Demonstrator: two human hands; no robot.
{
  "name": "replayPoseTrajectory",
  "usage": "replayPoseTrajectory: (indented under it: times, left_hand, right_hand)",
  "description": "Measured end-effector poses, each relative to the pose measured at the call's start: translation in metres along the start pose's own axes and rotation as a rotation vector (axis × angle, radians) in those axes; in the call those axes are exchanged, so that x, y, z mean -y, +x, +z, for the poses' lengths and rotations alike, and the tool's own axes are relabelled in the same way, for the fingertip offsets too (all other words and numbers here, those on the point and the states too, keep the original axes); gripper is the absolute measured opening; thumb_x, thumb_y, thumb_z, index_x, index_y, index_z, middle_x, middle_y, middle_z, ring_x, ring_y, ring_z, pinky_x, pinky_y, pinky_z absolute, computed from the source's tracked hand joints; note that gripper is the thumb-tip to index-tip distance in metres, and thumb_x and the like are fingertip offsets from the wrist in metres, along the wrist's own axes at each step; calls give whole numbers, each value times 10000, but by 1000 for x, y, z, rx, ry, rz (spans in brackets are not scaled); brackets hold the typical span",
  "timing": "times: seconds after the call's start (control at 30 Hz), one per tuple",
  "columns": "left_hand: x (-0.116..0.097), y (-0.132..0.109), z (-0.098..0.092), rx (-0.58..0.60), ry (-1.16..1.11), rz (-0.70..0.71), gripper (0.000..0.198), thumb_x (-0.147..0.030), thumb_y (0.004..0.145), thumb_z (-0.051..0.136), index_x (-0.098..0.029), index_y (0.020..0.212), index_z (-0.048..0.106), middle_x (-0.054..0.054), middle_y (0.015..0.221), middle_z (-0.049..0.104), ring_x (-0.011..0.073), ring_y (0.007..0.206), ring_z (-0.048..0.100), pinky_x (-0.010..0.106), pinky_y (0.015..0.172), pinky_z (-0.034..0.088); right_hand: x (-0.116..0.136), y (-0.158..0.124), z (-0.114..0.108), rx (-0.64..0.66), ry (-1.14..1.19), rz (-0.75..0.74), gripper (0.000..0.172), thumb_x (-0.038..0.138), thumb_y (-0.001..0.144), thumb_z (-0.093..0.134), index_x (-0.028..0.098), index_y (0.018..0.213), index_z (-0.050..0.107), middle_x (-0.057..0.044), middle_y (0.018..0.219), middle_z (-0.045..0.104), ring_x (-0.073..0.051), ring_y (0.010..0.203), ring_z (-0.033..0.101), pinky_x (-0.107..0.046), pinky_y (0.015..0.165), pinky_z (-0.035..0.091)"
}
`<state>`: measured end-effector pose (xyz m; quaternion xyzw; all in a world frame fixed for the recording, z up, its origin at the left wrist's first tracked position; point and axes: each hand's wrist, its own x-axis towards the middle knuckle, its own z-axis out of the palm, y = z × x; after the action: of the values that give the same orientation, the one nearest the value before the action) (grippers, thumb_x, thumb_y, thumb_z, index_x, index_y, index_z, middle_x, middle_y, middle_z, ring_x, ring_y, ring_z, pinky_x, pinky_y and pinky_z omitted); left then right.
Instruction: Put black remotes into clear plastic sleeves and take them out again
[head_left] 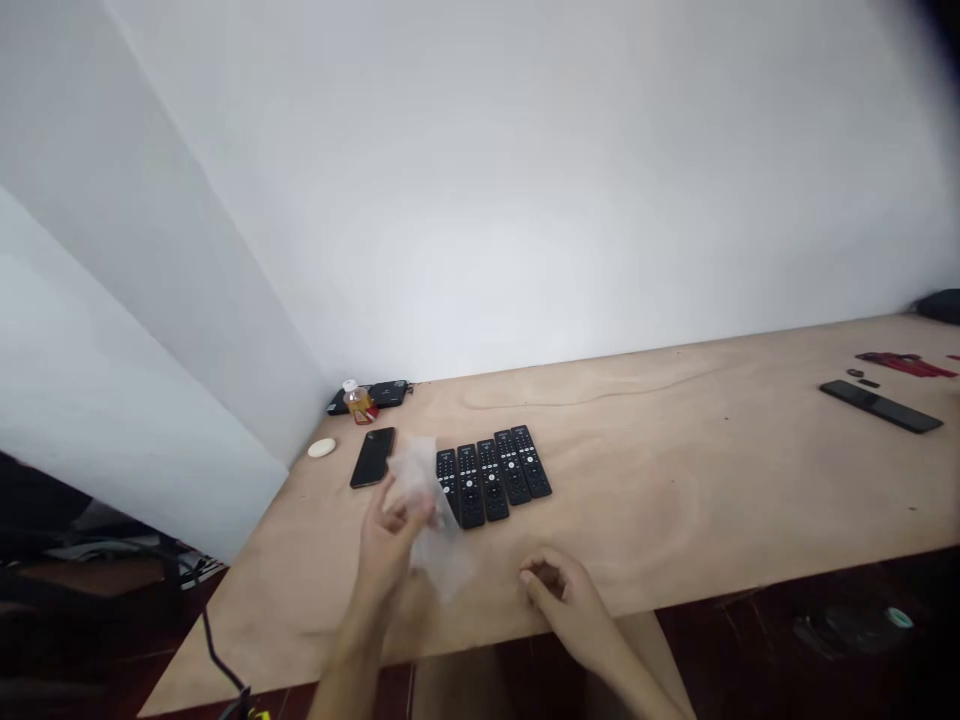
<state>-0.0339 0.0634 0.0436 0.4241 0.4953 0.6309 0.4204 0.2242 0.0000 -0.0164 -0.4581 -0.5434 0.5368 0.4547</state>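
Observation:
My left hand (pixel 390 545) is raised over the near edge of the wooden table (pixel 675 470) and pinches a thin, see-through white wipe (pixel 431 520) that hangs blurred in front of it. Just behind the wipe lie several black remote controls (pixel 495 475) side by side in a row. My right hand (pixel 562 590) rests near the table's front edge, to the right of the wipe, with its fingers curled inward and nothing visible in them.
A black phone (pixel 373 457) lies left of the remotes, with a white round pad (pixel 322 448), a small bottle (pixel 358 400) and a black box (pixel 386 392) near the wall. Another long remote (pixel 881 407) and red items (pixel 907 364) sit far right.

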Motion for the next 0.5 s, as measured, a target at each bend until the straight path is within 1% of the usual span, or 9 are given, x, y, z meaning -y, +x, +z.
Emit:
replayPoseTrajectory:
  times: [0.07,0.13,0.17,0.23,0.3,0.37,0.43,0.5]
  left_hand:
    - [-11,37,-14,49,99,58,1031,-437,795,918,-191,1645,388,39,939,779,174,718,728,331,716,621]
    - [-11,68,-24,91,286,101,1023,-482,802,871,-158,1635,374,67,961,778,233,793,765,361,687,624]
    - [-6,79,-27,112,408,126,975,-502,808,836,-146,1607,407,68,946,776,245,800,770,370,682,622]
    - [7,95,-31,117,530,158,863,-472,739,849,-142,1480,556,55,896,760,254,794,754,402,721,617]
    - [22,101,-34,102,603,195,735,-436,665,867,-161,1319,676,44,886,737,241,769,704,447,792,608]
    - [32,103,-37,82,667,242,651,-432,640,864,-179,1224,728,51,937,715,237,772,653,494,862,593]
    - [35,98,-41,55,716,291,616,-457,676,841,-185,1219,739,78,1023,691,258,829,637,536,925,575]
    - [33,88,-46,21,748,335,584,-493,761,799,-186,1254,733,112,1112,670,301,943,644,569,987,552]
  right_hand:
    - [-2,0,0,-9,-48,-20,353,556,991,692,206,953,722,-42,812,715,-242,784,671,-352,749,536]
    - [-4,0,-1,-13,-68,-26,307,510,1004,680,210,952,725,-40,813,715,-242,782,668,-353,748,534]
    - [-5,-1,-1,-15,-75,-25,287,490,1007,678,212,957,727,-40,811,717,-244,782,670,-354,748,534]
    - [-8,-2,-1,-16,-87,-28,258,457,1015,664,213,962,728,-40,812,721,-249,784,674,-358,747,535]
    - [-11,-3,-1,-15,-106,-38,234,423,1026,641,213,969,727,-42,821,722,-251,790,676,-359,750,537]
    - [-11,-3,0,-18,-146,-55,211,382,1036,614,216,963,723,-44,834,716,-248,786,669,-357,741,537]
    - [-8,-2,2,-13,-227,-104,187,321,1041,588,222,953,719,-52,873,711,-252,820,666,-364,763,546]
    - [-1,4,9,-5,-353,-200,161,248,1035,573,228,983,725,-79,1004,722,-277,960,674,-405,876,561]
